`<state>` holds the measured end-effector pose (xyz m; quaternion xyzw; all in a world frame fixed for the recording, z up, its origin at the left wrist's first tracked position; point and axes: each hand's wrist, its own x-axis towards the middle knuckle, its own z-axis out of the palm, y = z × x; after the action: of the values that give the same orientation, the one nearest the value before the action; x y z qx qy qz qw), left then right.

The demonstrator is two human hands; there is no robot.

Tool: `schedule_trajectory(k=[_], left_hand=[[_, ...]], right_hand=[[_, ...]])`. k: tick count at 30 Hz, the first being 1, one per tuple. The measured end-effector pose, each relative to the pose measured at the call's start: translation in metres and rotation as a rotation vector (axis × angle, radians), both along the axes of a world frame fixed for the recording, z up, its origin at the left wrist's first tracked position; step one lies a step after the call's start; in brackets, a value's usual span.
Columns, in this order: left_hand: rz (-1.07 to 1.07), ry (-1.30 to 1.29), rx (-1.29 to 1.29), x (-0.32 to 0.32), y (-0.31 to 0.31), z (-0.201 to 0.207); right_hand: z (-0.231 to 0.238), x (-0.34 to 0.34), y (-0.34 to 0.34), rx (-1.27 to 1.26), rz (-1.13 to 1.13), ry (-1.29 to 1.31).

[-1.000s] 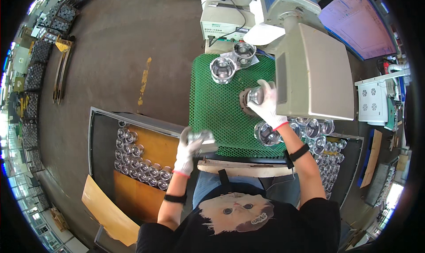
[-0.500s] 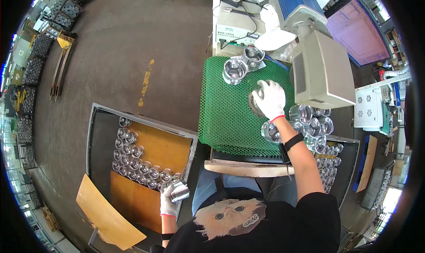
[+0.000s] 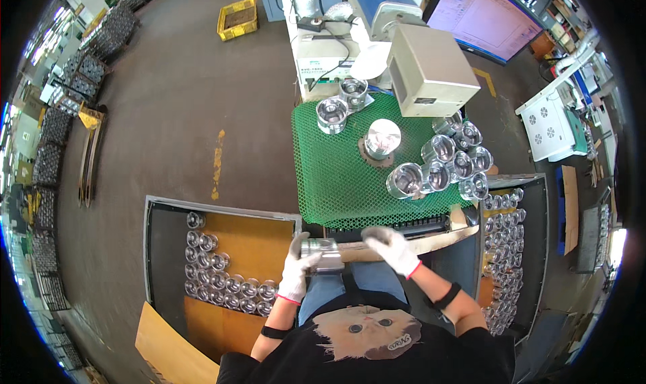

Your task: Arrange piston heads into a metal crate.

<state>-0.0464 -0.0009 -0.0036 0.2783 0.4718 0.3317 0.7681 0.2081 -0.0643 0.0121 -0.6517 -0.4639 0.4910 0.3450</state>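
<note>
In front of the bench's near edge, my left hand (image 3: 296,270), in a white glove, is closed on a shiny metal piston (image 3: 326,255) lying on its side. My right hand (image 3: 392,251), gloved too, is to the right of that piston, apart from it, fingers stretched out and nothing in them. Another piston (image 3: 383,136) stands, flat top up, on a round fixture (image 3: 369,157) set in the green mesh mat (image 3: 326,175). Two pistons (image 3: 332,116) stand open end up at the mat's far left, and several more (image 3: 437,175) cluster at its right.
A boxy beige machine head (image 3: 434,71) overhangs the mat's far right. Left of me, a grey-edged bin (image 3: 222,208) holds rows of pistons on brown board; a second piston bin (image 3: 538,249) sits at right. A monitor (image 3: 481,11) and yellow crate (image 3: 239,19) are farther back.
My left hand has brought its piston from the left bin to the bench's near edge. My right hand has drawn back from the fixture, where a piston now shows. The view has shifted.
</note>
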Motion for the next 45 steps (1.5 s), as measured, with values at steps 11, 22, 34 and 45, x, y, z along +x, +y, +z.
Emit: schedule_trajectory(k=[11,22,34,45], left_hand=[[-0.648,0.692,1.073,0.093,-0.006,0.134],[0.035,-0.713,-0.406,0.099,-0.027,0.057],[0.021,-0.695,-0.228,0.053,-0.009,0.035],[0.308,-0.019,-0.316,-0.047,-0.049,-0.051]], right_hand=[[0.044,-0.016,-0.019,-0.316,-0.405,1.337],[0.084,-0.013,-0.008,-0.491,-0.465,1.372],[0.088,-0.054,0.026,-0.43,-0.374,1.224],[0.011,-0.048,0.129,0.174,0.587,-0.754]])
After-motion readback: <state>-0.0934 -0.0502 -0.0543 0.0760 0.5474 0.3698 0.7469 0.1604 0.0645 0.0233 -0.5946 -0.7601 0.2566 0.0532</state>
